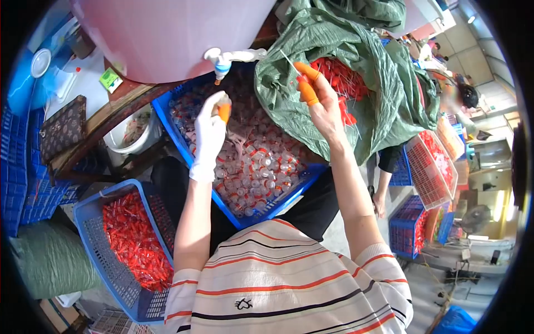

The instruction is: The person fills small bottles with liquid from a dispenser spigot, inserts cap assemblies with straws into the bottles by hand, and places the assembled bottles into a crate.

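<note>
My left hand (pixel 213 133), in a white glove with an orange finger cover, is closed just below the small tap (pixel 222 62) of the big pink tub; what it holds is too small to name. Orange covers sit on the thumb and a finger of my right hand (pixel 318 100). That hand pinches a small red piece with a thin white stem (pixel 288 59), over the opening of a green sack (pixel 289 33). Red pieces (pixel 345 80) with stems lie in the sack. Between my legs, a blue crate (pixel 245 221) holds many small clear parts with red rings (pixel 256 172).
A blue basket (pixel 89 222) of red pieces stands at the lower left. Beside the wooden table edge (pixel 94 125) is a white bucket (pixel 130 149). Further right are stacked crates (pixel 411 150), a fan (pixel 476 219) and a person's bare foot (pixel 379 205).
</note>
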The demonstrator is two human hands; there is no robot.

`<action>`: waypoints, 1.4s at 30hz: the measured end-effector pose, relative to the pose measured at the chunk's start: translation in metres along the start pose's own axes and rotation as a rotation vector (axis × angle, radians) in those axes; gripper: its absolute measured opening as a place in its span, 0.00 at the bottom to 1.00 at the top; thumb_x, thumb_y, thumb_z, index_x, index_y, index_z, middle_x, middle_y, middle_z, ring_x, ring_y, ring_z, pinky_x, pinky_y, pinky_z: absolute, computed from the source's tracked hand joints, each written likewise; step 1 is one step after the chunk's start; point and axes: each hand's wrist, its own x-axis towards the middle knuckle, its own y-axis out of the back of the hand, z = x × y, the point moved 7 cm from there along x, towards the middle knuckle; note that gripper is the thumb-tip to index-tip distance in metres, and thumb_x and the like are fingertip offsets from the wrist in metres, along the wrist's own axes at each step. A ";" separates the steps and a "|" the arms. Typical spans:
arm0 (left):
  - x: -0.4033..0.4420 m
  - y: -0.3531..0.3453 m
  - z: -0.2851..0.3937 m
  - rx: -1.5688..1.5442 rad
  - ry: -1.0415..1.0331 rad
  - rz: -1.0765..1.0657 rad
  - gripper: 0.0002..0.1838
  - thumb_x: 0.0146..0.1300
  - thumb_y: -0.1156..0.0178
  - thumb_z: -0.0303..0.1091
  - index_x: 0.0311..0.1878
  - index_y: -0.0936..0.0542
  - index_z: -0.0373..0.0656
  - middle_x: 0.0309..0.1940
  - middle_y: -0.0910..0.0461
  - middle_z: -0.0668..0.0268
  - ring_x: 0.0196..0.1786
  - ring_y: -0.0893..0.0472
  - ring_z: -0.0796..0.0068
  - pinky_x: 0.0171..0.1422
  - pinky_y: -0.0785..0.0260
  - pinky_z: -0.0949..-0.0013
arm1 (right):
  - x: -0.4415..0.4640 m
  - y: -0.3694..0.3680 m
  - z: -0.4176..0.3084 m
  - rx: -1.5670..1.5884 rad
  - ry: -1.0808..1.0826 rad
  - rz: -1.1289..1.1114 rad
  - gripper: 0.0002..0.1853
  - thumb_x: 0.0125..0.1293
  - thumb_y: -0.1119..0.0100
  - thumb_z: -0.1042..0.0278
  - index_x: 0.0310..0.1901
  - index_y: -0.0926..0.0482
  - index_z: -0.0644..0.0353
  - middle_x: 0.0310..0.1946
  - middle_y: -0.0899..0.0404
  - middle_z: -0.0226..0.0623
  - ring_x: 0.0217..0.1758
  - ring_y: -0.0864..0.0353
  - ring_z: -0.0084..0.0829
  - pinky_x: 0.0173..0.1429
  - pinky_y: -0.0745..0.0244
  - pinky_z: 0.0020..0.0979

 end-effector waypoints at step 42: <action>0.030 0.016 0.007 0.003 0.063 0.031 0.27 0.53 0.57 0.10 0.57 0.26 0.35 0.48 0.20 0.60 0.52 0.20 0.71 0.58 0.31 0.75 | 0.044 -0.058 -0.049 -0.445 0.351 -0.043 0.16 0.60 0.34 0.77 0.48 0.29 0.64 0.42 0.15 0.44 0.47 0.14 0.39 0.48 0.20 0.33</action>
